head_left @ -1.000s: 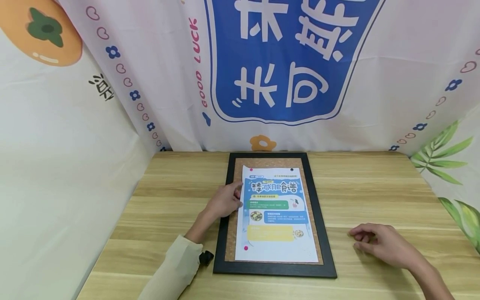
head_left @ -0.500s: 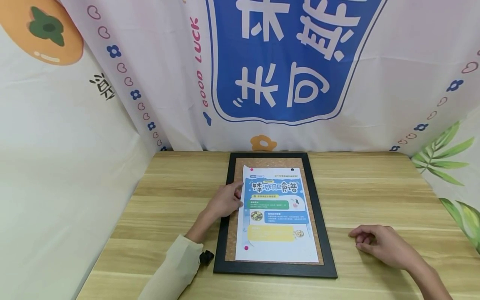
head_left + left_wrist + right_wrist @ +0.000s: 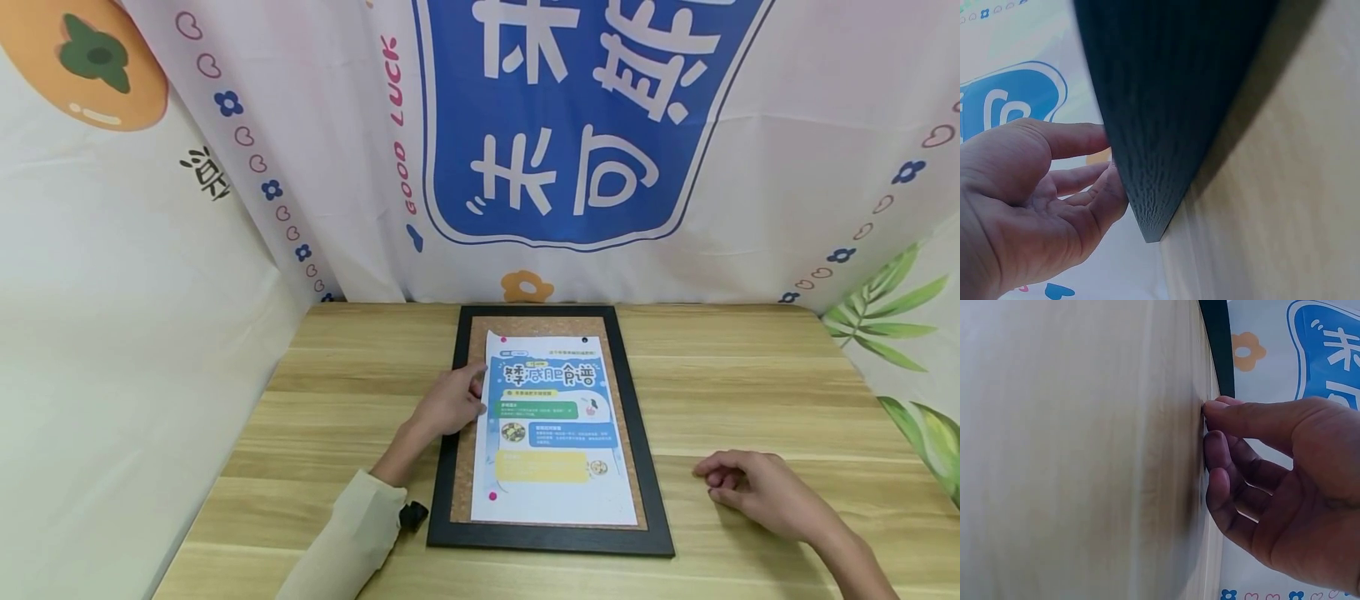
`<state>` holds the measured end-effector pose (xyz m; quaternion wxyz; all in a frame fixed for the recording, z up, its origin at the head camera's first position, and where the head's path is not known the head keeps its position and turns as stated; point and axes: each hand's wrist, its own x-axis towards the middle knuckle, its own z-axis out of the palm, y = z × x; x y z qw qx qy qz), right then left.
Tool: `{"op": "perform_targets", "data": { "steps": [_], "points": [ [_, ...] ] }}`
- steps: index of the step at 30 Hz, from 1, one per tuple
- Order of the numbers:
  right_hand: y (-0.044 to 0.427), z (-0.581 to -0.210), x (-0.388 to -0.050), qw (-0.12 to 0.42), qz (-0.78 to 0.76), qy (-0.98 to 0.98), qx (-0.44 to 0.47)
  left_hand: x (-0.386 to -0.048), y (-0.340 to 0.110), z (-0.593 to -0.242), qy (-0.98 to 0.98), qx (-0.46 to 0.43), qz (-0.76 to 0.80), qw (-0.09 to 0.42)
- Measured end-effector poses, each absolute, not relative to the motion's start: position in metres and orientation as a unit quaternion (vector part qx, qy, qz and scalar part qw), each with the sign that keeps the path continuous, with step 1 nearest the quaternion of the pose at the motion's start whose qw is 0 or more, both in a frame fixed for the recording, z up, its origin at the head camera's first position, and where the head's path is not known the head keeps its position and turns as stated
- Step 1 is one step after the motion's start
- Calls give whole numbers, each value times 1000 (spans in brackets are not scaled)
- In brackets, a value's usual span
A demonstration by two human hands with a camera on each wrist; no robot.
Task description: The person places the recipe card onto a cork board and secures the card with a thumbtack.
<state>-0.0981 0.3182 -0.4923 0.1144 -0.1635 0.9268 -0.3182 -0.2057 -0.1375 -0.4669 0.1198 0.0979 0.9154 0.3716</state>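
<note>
A black-framed corkboard lies on the wooden table with a printed poster on it. Pink push pins show at the poster's upper left and lower left, and a black push pin at its upper right. The poster's upper left corner curls up a little. My left hand reaches over the frame's left side, fingertips at the poster's left edge; the frame partly hides them in the left wrist view. To the right of the board, my right hand rests on the table, fingers loosely bent, nothing visible in them.
Wooden tabletop extends on both sides of the board. A printed curtain hangs behind the table's back edge. White cloth borders the left side, and leaf-printed cloth the right.
My right hand has shifted only very slightly on the table. The left hand, poster and board stay where they were.
</note>
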Motion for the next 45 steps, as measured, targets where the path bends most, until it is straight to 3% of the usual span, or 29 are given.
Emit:
{"op": "perform_targets", "data": {
  "steps": [38, 45],
  "points": [
    [275, -480, -114, 100, -352, 903, -225, -206, -137, -468, 915, 101, 372, 116],
    [262, -475, -117, 122, -362, 898, -219, -206, -137, -467, 918, 96, 367, 116]
  ]
}}
